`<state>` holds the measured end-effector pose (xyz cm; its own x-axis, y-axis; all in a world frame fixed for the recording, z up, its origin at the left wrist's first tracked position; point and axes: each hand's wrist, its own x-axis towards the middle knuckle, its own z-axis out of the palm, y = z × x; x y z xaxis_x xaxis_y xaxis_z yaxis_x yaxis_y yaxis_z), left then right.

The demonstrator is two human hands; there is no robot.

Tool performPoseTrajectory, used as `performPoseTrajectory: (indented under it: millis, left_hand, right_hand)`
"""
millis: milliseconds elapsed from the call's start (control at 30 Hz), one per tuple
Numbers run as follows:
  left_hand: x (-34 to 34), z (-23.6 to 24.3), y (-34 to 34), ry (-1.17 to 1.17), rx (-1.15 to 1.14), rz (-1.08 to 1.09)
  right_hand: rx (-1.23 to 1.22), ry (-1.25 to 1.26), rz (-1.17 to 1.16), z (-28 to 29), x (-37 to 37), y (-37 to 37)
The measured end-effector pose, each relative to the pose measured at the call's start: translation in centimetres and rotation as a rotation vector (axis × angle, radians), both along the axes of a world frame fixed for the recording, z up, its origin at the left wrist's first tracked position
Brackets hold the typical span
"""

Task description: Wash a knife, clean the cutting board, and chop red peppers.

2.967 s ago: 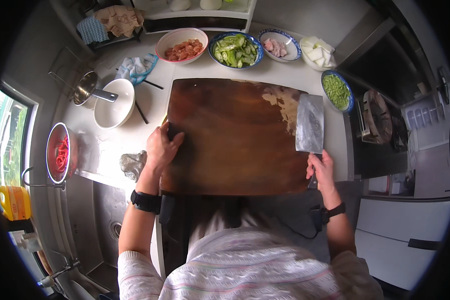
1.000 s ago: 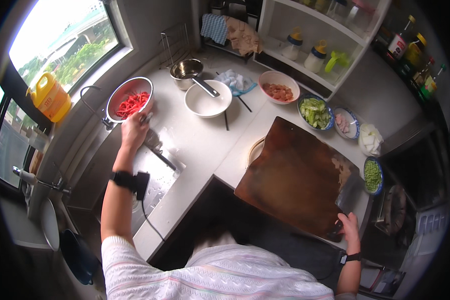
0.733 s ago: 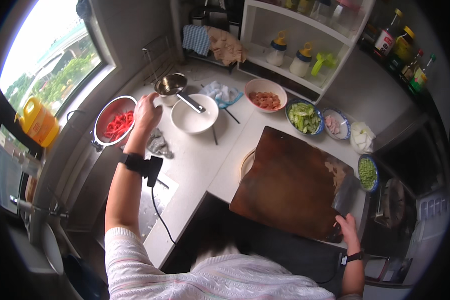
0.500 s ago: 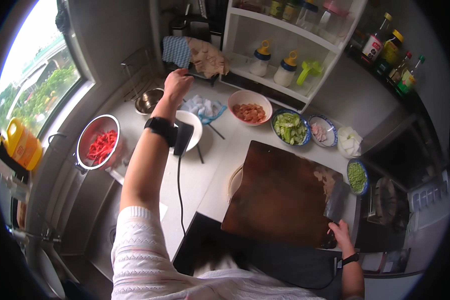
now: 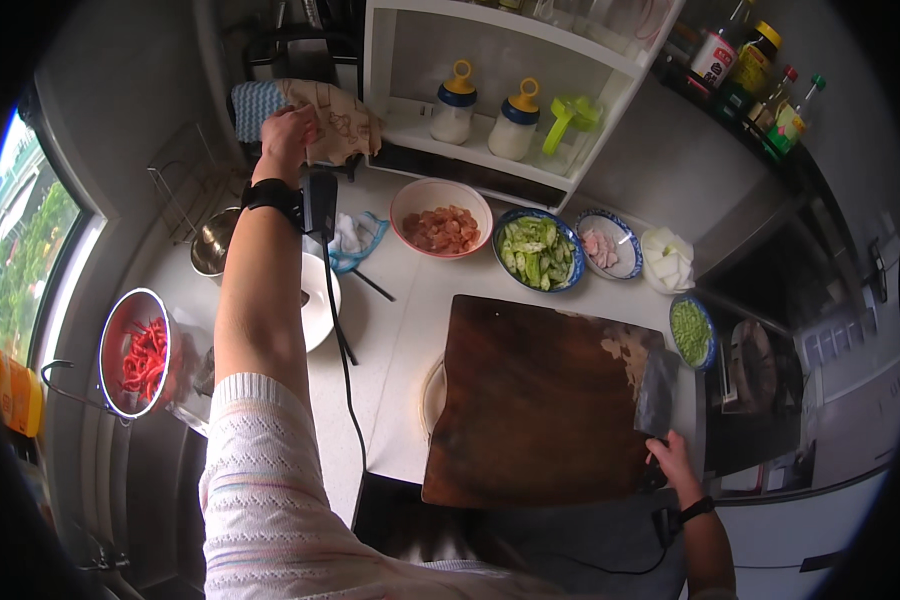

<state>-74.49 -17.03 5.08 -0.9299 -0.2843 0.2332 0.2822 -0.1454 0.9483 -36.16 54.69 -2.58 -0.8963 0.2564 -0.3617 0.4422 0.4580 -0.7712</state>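
My left hand (image 5: 288,136) reaches far out to two cloths draped over a dark rack. Its fingers are closed at the edge of the tan cloth (image 5: 338,128), right beside the blue checked cloth (image 5: 258,108); the fingertips are partly hidden. My right hand (image 5: 673,466) grips the dark handle of a cleaver (image 5: 655,392). The cleaver's grey blade lies flat over the right side of a brown wooden cutting board (image 5: 540,410). The board rests on the counter in front of me, near its edge.
Behind the board stand a bowl of raw meat (image 5: 441,222), sliced greens (image 5: 538,250), a small patterned bowl (image 5: 610,245), white slices (image 5: 667,260) and chopped green pieces (image 5: 690,332). A colander of red peppers (image 5: 142,355) sits left, near a white plate (image 5: 320,305) and chopsticks (image 5: 374,285).
My left hand has moved farther out, from below the cloths up onto them. The view has shifted. My right hand keeps hold of the cleaver on the board.
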Motion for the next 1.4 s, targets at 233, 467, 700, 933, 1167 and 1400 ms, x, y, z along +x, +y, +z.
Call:
performPoseTrajectory:
  millis: [233, 467, 700, 933, 1167, 1400]
  left_hand:
    - [-0.3, 0.9, -2.1, 0.170, -0.430, 0.269]
    - [1.2, 7.6, 2.6, -0.034, -0.078, 0.304]
    - [0.4, 8.8, 3.8, 0.156, 0.221, 0.086]
    - [3.7, 12.8, 1.7, 0.334, 0.243, -0.776]
    - [14.9, 9.5, 6.9, -0.011, -0.115, -0.349]
    - [27.6, 4.1, 16.7, -0.202, 0.027, -0.341]
  right_hand:
    - [-0.011, 0.001, 0.007, 0.0, -0.4, -0.4]
    - [0.008, 0.025, -0.017, 0.3, -0.2, -0.5]
    - [0.041, -0.004, -0.040, -0.2, 0.4, 0.4]
    - [0.060, -0.038, 0.004, 0.6, 0.4, 0.2]
    - [0.032, -0.033, 0.109, 2.2, -0.9, -0.4]
    - [-0.061, -0.131, 0.154, 1.8, -1.0, 0.2]
